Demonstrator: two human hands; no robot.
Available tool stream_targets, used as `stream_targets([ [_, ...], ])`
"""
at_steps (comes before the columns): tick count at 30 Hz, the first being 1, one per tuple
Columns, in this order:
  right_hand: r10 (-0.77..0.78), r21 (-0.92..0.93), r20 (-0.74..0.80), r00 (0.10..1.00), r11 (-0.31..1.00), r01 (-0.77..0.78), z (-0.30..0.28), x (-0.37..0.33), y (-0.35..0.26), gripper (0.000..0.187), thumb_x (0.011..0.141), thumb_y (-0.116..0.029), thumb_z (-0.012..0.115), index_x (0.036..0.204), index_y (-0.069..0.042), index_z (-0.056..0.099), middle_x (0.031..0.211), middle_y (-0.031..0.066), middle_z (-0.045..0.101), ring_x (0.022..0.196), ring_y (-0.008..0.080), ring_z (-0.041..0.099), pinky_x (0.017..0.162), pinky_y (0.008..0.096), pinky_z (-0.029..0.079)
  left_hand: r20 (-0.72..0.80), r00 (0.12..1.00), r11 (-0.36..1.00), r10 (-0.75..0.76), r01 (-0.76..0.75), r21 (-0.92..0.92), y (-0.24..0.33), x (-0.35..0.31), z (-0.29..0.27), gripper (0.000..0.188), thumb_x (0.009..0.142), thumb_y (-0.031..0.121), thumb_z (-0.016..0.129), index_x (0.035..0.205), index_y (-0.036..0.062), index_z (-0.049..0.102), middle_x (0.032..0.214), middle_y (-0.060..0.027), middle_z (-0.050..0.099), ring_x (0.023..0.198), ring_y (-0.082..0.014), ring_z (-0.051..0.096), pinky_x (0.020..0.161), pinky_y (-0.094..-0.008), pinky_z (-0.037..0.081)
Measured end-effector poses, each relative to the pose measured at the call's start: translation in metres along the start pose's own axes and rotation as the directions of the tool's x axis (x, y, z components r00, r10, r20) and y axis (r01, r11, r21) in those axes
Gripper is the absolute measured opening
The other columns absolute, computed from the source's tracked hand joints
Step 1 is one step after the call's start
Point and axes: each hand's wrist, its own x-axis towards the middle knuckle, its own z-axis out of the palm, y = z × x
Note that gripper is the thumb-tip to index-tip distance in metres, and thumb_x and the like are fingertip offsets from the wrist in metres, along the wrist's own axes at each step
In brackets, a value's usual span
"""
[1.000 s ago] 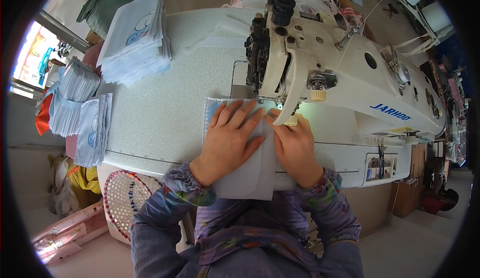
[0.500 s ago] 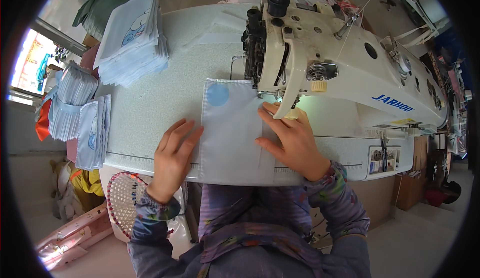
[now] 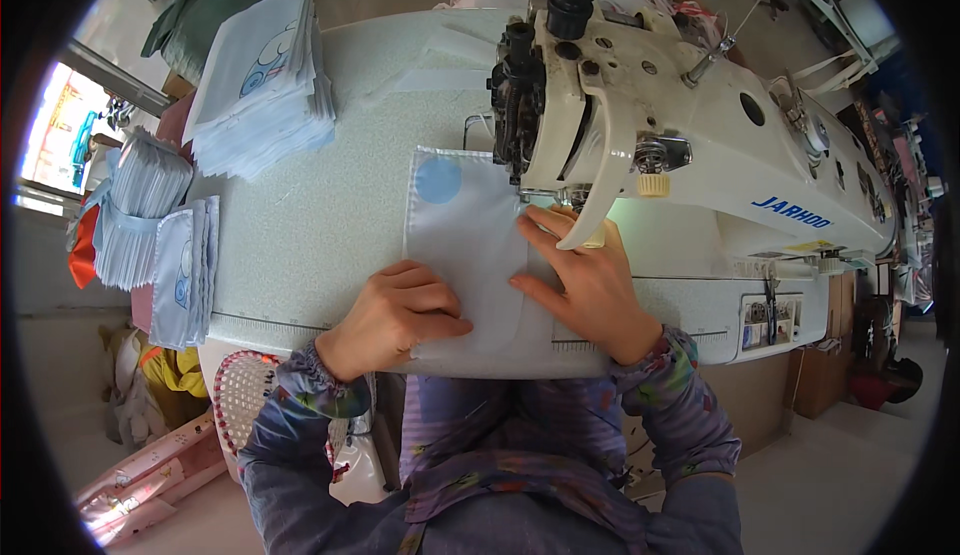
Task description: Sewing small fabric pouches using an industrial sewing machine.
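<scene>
A pale blue-white fabric piece (image 3: pixel 470 245) with a light blue round patch near its far left corner lies on the sewing machine bed. Its far right edge is at the needle area of a white sewing machine (image 3: pixel 640 85). My left hand (image 3: pixel 395 320) is curled over the fabric's near left part, fingers bent in and thumb pointing right, closed on the cloth. My right hand (image 3: pixel 580 280) rests flat on the right edge, fingers apart, fingertips close to the presser foot. The machine head hides part of those fingers.
A tall stack of printed fabric pieces (image 3: pixel 265 85) stands at the far left. Tied bundles (image 3: pixel 145 210) and a few loose finished pieces (image 3: pixel 185 275) hang by the table's left edge. A small parts tray (image 3: pixel 770 320) is set in at the right. Below left is a mesh basket (image 3: pixel 245 395).
My left hand has moved right onto the fabric, and its outstretched fingers have curled in. The right hand stays almost in place.
</scene>
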Motion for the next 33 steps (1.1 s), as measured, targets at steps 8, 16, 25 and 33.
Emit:
stream_targets([
  [8,-0.028,-0.007,-0.035,0.999,1.000,0.028,0.004,-0.002,0.004,0.059,0.090,-0.033,0.088,0.139,-0.004,0.072,0.145,0.0103,0.069,0.133,0.0336,0.065,0.113,0.0487,0.049,-0.021,1.000,1.000,-0.021,0.021,-0.009,-0.025,0.018,-0.005,0.025,0.072,0.025,0.080,0.095,0.0152,0.085,0.092,0.0022,0.072,0.090,-0.0239,0.071,0.083,-0.0410,0.054],
  [16,-0.024,-0.005,-0.038,0.999,1.000,0.023,0.003,-0.001,0.002,0.057,0.091,-0.031,0.087,0.140,-0.006,0.071,0.145,0.0102,0.068,0.130,0.0332,0.065,0.108,0.0489,0.050,-0.076,0.996,0.999,-0.038,0.038,0.001,-0.049,0.038,-0.008,0.027,0.069,0.011,0.083,0.095,0.0182,0.083,0.091,0.0019,0.069,0.091,-0.0251,0.069,0.084,-0.0410,0.054],
  [25,-0.020,-0.013,-0.051,0.999,1.000,0.019,0.005,0.001,0.000,0.058,0.090,-0.030,0.087,0.140,-0.006,0.071,0.142,0.0118,0.067,0.125,0.0357,0.066,0.105,0.0500,0.050,-0.149,0.988,0.996,-0.034,0.046,0.076,-0.068,0.055,-0.004,0.033,0.068,0.001,0.078,0.097,0.0161,0.084,0.090,-0.0007,0.067,0.092,-0.0269,0.068,0.084,-0.0422,0.055],
  [33,-0.018,-0.008,-0.065,0.998,1.000,0.018,0.007,0.000,-0.001,0.059,0.090,-0.027,0.087,0.143,-0.007,0.071,0.142,0.0116,0.067,0.124,0.0355,0.065,0.104,0.0502,0.051,-0.230,0.968,0.958,-0.097,0.154,0.244,-0.043,0.066,0.004,0.034,0.070,-0.001,0.073,0.099,0.0153,0.083,0.085,-0.0026,0.062,0.084,-0.0283,0.067,0.074,-0.0426,0.058],
])
